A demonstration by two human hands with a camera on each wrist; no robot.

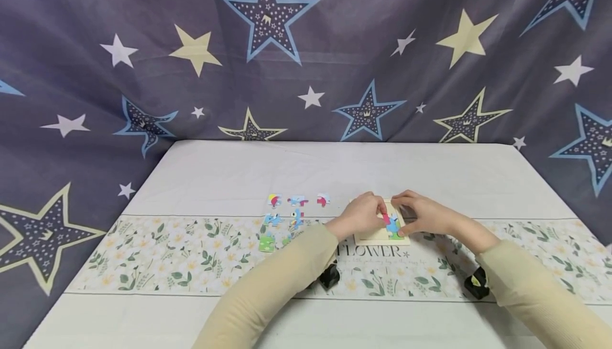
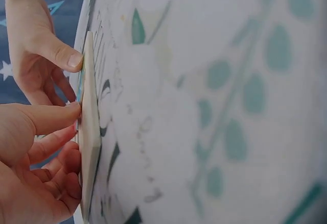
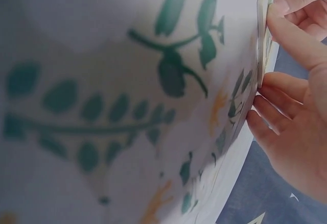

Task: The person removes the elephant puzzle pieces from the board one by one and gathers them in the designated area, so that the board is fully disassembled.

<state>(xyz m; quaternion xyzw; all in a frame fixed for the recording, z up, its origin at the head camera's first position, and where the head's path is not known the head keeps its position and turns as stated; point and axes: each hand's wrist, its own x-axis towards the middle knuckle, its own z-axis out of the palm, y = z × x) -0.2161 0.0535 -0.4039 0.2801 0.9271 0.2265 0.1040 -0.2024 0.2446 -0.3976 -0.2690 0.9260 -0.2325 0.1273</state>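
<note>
A shallow wooden puzzle board (image 1: 377, 242) lies on the table, with colourful jigsaw pieces (image 1: 393, 225) inside its right part. My left hand (image 1: 359, 215) is over the board's middle, fingers curled, pinching a pinkish-red puzzle piece (image 1: 385, 218) beside those pieces. In the left wrist view, the left hand (image 2: 36, 155) mostly hides that piece. My right hand (image 1: 427, 214) rests at the board's right side. The right wrist view shows the right hand (image 3: 301, 122) with its thumb on the board and rather straight fingers (image 3: 271, 109) at the outer edge.
Several loose puzzle pieces lie left of the board, among them a blue one (image 1: 273, 220), a red-and-white one (image 1: 322, 199) and a green one (image 1: 266, 243). A flower-printed runner (image 1: 181, 256) crosses the white table (image 1: 229, 173). Behind hangs a star-patterned curtain (image 1: 325, 30).
</note>
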